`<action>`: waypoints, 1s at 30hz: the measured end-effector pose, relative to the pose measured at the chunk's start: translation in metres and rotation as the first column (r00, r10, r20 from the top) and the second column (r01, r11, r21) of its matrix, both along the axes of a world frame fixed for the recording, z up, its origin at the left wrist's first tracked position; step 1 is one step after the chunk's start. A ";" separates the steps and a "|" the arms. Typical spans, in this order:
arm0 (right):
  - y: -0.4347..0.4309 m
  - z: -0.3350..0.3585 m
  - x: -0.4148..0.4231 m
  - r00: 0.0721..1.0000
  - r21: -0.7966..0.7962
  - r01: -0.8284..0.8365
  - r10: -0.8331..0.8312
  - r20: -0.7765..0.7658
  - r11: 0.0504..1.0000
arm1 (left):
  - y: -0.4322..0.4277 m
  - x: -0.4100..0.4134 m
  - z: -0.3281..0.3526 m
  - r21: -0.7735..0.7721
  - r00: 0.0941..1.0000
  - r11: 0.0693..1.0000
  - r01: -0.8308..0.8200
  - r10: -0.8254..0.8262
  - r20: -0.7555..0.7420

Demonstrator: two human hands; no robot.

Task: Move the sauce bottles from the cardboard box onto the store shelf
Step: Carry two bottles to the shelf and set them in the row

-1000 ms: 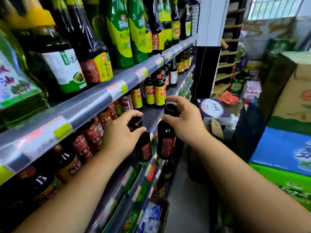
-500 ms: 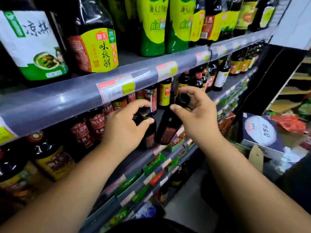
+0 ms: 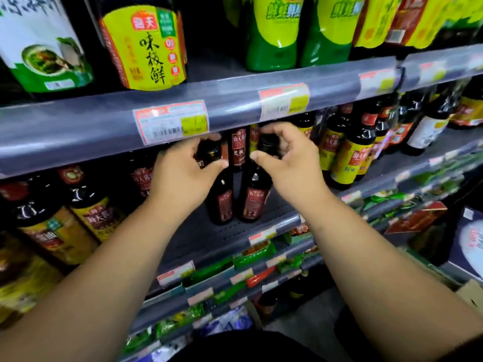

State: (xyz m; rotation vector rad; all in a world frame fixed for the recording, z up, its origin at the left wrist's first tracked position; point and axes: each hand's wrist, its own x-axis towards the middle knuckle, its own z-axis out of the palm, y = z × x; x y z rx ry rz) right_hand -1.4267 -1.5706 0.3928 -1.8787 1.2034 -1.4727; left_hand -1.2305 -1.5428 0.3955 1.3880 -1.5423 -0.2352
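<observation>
Two dark sauce bottles with red labels stand upright side by side on the grey middle shelf (image 3: 201,237), under the upper shelf's rail. My left hand (image 3: 180,176) is closed around the cap and neck of the left bottle (image 3: 222,205). The right bottle (image 3: 254,198) has my right hand (image 3: 292,165) at its top, thumb and fingers curled around the black cap. Matching red-labelled bottles stand in rows behind and to the left of this pair. The cardboard box is out of view.
Yellow-labelled bottles (image 3: 350,163) crowd the shelf just right of my right hand. The upper shelf rail (image 3: 235,105) with price tags hangs low over the bottle caps. Green packets (image 3: 253,254) fill the lower shelves. A cardboard flap (image 3: 470,293) shows at lower right.
Both hands have carried their bottles from the aisle in under the upper rail, and the bottles now stand on the middle shelf. My view has moved closer to the shelf.
</observation>
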 end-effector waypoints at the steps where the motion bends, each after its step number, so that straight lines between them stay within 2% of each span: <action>1: -0.006 0.003 0.001 1.000 0.012 -0.013 0.013 -0.022 1.000 | -0.004 0.002 0.000 0.011 1.000 1.000 -0.022 0.022 0.017; 4: -0.019 0.003 0.006 0.997 0.028 -0.042 0.043 -0.069 0.999 | -0.009 0.006 0.000 0.007 0.986 0.996 -0.090 0.088 0.145; 6: -0.019 -0.005 0.009 0.993 0.010 -0.064 0.065 -0.101 0.998 | -0.006 0.003 -0.003 -0.013 0.978 0.995 -0.104 0.104 0.180; 10: -0.012 -0.027 0.012 0.979 -0.019 -0.158 0.155 -0.130 0.987 | -0.001 -0.008 -0.019 -0.002 0.973 1.000 0.006 -0.005 0.229; 14: -0.014 -0.031 0.012 0.971 -0.038 -0.212 0.207 -0.116 0.976 | -0.003 -0.011 -0.025 -0.022 0.969 0.999 0.027 -0.021 0.246; 18: -0.015 -0.038 0.007 0.965 -0.040 -0.239 0.233 -0.122 0.970 | 0.003 -0.015 -0.029 0.024 0.953 0.998 0.053 -0.058 0.299; 21: -0.014 -0.051 0.007 0.964 0.001 -0.250 0.249 -0.098 0.968 | 0.008 -0.018 -0.038 0.005 0.956 0.999 0.043 -0.042 0.291; 23: -0.015 -0.061 0.009 0.966 0.033 -0.245 0.247 -0.072 0.969 | 0.005 -0.017 -0.044 0.002 0.972 0.999 0.039 -0.038 0.232; 25: -0.017 -0.069 0.010 0.971 0.029 -0.212 0.214 -0.110 0.977 | -0.001 -0.016 -0.052 0.031 0.982 0.999 0.042 -0.047 0.184; 30: -0.026 -0.084 0.010 0.963 0.081 -0.213 0.223 -0.152 0.974 | -0.013 -0.015 -0.072 0.043 0.969 0.999 -0.008 -0.003 0.247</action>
